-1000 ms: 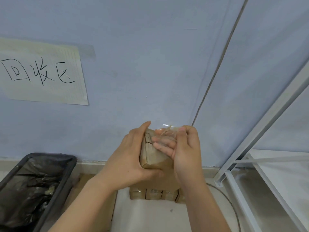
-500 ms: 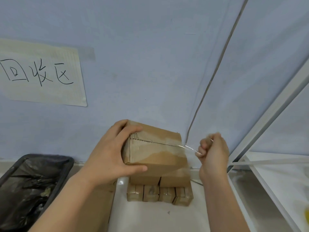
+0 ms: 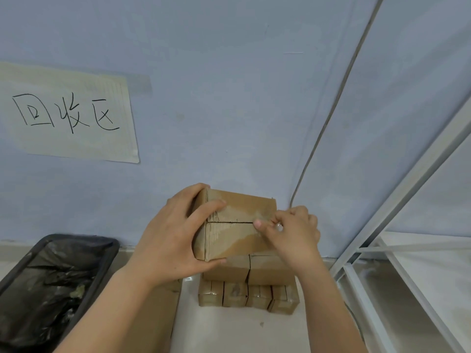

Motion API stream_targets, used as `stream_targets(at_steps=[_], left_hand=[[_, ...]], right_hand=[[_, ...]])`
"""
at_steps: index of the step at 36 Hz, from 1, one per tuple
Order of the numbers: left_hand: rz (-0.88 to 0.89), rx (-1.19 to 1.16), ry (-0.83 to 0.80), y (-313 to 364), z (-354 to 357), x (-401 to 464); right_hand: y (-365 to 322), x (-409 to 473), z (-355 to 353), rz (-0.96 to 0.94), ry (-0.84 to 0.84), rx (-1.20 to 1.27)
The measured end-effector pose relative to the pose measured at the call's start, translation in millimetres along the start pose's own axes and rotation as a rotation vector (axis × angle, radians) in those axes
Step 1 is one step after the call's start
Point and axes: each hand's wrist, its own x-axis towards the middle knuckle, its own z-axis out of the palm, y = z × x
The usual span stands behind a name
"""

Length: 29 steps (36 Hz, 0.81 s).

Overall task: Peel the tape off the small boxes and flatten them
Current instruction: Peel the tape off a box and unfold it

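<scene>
1. the box (image 3: 237, 225) is held up in front of the wall (image 3: 229, 85), above the stack (image 3: 248, 284) of more small boxes; all places below are given from the box.
2. left hand (image 3: 175, 238) wraps the box's left end, fingers curled over the top edge and thumb under the bottom edge: a firm hold.
3. right hand (image 3: 293, 230) sits at the box's right end, fingers curled in, thumb tip on the front face by the centre seam. something clear glints between its fingers, likely a bit of tape, but it is too small to be sure.
4. a shiny strip of tape (image 3: 242, 212) seems to lie along the front face above the seam; its edges are hard to make out.
5. bin (image 3: 51, 289) with a black liner stands lower left of the box; a white rack (image 3: 407, 238) is to its right; a paper sign (image 3: 68, 113) hangs on the wall up and to the left.
6. risks, as i judge them:
   - the tape may tear short if pulled sharply or at a steep angle, leaving pieces stuck.
   - peeling may rip the cardboard skin.
   - a hard pull may tug the box out of the left hand's grip onto the stack below.
   - loose tape may cling to the fingers.
</scene>
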Motion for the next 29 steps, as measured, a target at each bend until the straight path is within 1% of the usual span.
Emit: stream_targets(at_steps=[1,4,5,6,10,12,15,18,20,22,25,27,29], left_hand=[[0.005,-0.007,0.009,0.3,0.1,0.6],[0.004,-0.043,0.000,0.7,0.9,1.9],[-0.010,-0.065,-0.020,0.3,1.6,2.0],[-0.035,-0.092,-0.046,-0.4,2.5,1.8],[-0.145,-0.156,-0.208,-4.4,6.5,0.1],[-0.160,-0.109,-0.279,-6.3,10.1,-1.6],[-0.215,-0.010,-0.330,-0.6,17.7,-3.1],[-0.254,0.145,-0.463,14.6,29.2,-2.1],[-0.295,0.204,-0.539,24.5,37.3,-2.1],[-0.325,0.231,-0.521,29.8,43.9,-2.7],[-0.322,0.223,-0.428,29.3,49.6,-3.4],[-0.309,0.201,-0.410,27.0,48.7,-3.2],[-0.292,0.192,-0.435,22.9,45.1,-3.0]], right_hand=[[2.0,1.0,-1.1,0.016,-0.014,0.076],[6.2,0.6,-5.3,0.074,-0.104,0.486],[7.3,0.0,-5.3,0.082,-0.118,0.550],[8.8,-0.4,-4.4,0.083,-0.115,0.564],[8.5,-1.7,-1.1,0.091,-0.044,0.474],[7.7,-0.6,2.5,0.092,0.012,0.362],[4.0,0.2,10.9,0.065,0.070,0.231],[-8.9,-5.2,21.4,0.042,0.034,0.108],[-19.8,-11.4,28.6,0.003,-0.001,0.051],[-29.5,-17.9,34.7,-0.045,-0.020,-0.004],[-34.6,-20.4,34.6,-0.088,-0.006,-0.035],[-29.4,-14.9,26.3,-0.064,-0.013,0.046],[-18.7,-7.2,11.2,0.044,0.014,0.266]])
